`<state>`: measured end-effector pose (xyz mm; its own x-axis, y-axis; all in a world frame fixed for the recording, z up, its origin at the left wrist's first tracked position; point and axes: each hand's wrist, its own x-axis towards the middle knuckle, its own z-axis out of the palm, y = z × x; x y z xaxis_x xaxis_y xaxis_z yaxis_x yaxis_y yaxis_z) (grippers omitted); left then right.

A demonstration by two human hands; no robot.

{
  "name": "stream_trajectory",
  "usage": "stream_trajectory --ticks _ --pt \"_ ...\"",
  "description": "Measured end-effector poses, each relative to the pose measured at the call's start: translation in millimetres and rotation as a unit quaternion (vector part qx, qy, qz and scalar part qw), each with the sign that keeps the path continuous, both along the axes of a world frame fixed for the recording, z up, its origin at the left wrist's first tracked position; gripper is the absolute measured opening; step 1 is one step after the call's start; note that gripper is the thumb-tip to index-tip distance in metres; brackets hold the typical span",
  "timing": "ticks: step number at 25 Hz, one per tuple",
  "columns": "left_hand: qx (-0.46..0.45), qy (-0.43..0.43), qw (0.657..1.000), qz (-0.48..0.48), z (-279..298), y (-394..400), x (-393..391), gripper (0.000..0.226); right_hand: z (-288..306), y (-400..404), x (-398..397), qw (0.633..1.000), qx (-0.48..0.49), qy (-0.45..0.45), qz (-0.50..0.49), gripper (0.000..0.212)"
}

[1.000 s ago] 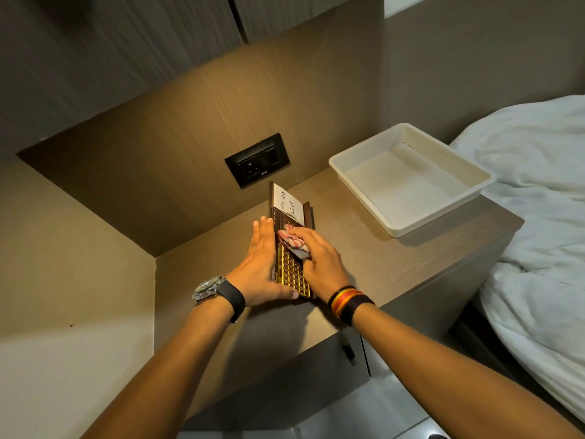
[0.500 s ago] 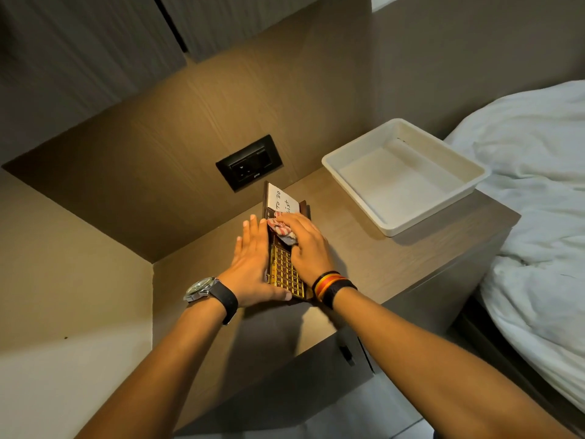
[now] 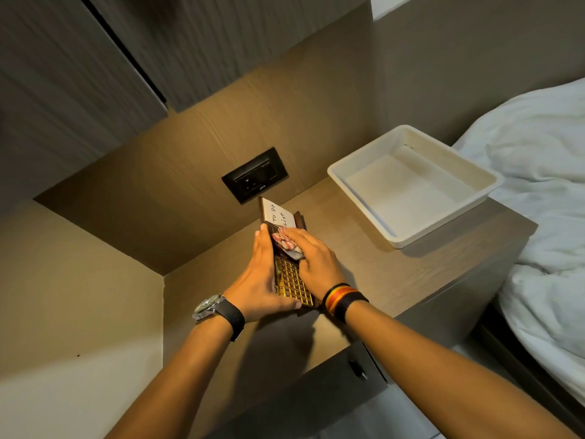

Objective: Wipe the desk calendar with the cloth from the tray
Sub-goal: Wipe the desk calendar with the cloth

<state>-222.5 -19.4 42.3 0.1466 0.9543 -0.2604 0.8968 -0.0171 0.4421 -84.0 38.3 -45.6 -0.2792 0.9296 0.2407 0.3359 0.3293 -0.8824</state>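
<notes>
The desk calendar (image 3: 290, 285), dark brown with a gold date grid and a white "To Do List" pad at its far end, lies flat on the wooden bedside cabinet (image 3: 395, 258). My left hand (image 3: 258, 280) lies flat against the calendar's left edge, fingers straight, steadying it. My right hand (image 3: 313, 259) presses a bunched red-and-white checked cloth (image 3: 286, 242) onto the calendar just below the pad. The white tray (image 3: 373, 198) stands at the cabinet's far right with nothing in it.
A black wall socket (image 3: 254, 175) sits on the back panel behind the calendar. A bed with a white duvet (image 3: 538, 201) borders the cabinet on the right. A wall closes the left side; dark cupboard doors hang overhead.
My right hand has slid the cloth up the calendar, from over the gold grid toward the white pad. My left hand has stayed against the left edge.
</notes>
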Motion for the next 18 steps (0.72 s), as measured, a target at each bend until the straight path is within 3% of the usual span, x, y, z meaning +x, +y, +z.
stream_trajectory --ticks 7,11,16,18 --pt "-0.008 -0.015 1.0 0.016 -0.7 -0.9 4.6 0.157 -9.2 -3.5 0.0 1.0 0.005 -0.003 0.024 0.074" --pt "-0.003 0.0 1.0 0.014 0.0 1.4 8.1 0.154 8.5 22.8 -8.2 1.0 -0.012 0.009 0.01 0.068" --pt "-0.005 -0.001 1.0 0.02 1.4 -2.8 8.3 0.151 6.8 10.8 0.5 0.995 0.042 -0.005 0.094 0.061" --pt "-0.007 0.005 1.0 0.015 3.1 -0.7 11.9 0.15 12.3 25.4 0.0 0.997 0.034 -0.003 0.074 0.056"
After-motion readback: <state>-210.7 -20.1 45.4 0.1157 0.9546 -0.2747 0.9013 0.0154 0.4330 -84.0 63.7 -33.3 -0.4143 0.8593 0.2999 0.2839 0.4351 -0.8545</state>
